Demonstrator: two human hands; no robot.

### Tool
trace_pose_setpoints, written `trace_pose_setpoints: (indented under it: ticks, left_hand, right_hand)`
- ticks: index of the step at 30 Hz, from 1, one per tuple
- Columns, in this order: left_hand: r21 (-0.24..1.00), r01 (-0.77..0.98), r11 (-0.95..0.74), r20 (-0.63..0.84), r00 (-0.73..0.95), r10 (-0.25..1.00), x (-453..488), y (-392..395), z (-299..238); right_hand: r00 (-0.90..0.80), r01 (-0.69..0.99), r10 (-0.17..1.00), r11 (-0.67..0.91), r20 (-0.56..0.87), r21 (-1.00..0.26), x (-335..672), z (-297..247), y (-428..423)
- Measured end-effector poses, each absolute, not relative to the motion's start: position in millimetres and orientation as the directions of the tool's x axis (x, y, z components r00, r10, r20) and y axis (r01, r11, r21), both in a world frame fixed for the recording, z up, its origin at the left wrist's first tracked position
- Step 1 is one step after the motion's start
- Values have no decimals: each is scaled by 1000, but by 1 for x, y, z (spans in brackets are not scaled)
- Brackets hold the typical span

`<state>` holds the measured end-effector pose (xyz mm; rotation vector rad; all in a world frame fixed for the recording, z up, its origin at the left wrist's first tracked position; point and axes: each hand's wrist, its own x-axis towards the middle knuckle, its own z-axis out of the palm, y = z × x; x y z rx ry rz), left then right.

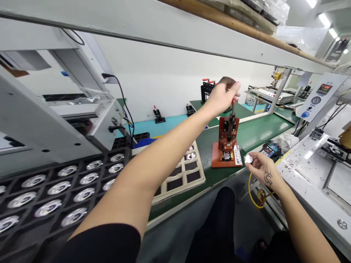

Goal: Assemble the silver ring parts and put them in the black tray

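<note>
In front of me stands a small red-brown hand press (pixel 223 146) with a toggle lever. My left hand (pixel 223 95) is closed at the top of its lever (pixel 233 102), whose red grip shows just below the fingers. A metal watch case (pixel 226 156) sits in the fixture at the press's base. Just right of the base, my right hand (pixel 261 168) pinches a round, shiny watch case (pixel 248 159) between thumb and fingers. Left of the press lies a pale compartment tray (pixel 201 171) with a few watch parts, partly hidden by my left forearm.
A black tray (pixel 35 228) of several round silver parts fills the left side. Toggle clamps (pixel 159 116) stand at the back. A device with a keypad (pixel 270 149) lies right of the press, beside a white machine table (pixel 307 175). A shelf beam (pixel 175 31) crosses overhead.
</note>
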<state>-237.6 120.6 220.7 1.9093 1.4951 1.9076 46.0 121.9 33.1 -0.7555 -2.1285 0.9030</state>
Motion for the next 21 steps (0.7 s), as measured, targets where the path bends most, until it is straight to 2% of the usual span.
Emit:
trace_pose_setpoints:
  ticks: [2,4,6,9,11,14,21]
  left_hand:
    - [684,652,-329,639,-317,701,-268,115,204]
    - [685,725,-76,415,-303,858,-288,96,171]
    - [675,738,-8,227,-198,954,-293,74,131]
    - [678,735,20,27,-52,998,-275,58,76]
    - [676,736,29,-8,-33,999,-258,61,48]
    - [675,738,26,17,-51,999,-240,76,22]
    - [715,699,14,67,-87,994,-235,76,15]
  right_hand:
    - [-606,231,710,589,359,-775,40,22,129]
    - [-621,220,702,584,350,-781,37,12,133]
    - [-640,210,691,578,336,-788,32,5,138]
    - [-667,203,677,566,310,-799,15,-1,149]
    - [-671,203,678,556,299,-806,1,-3,159]
    - [-666,207,688,541,288,-815,-15,-7,170]
    - [-705,227,666,538,244,-812,-26,-24,177]
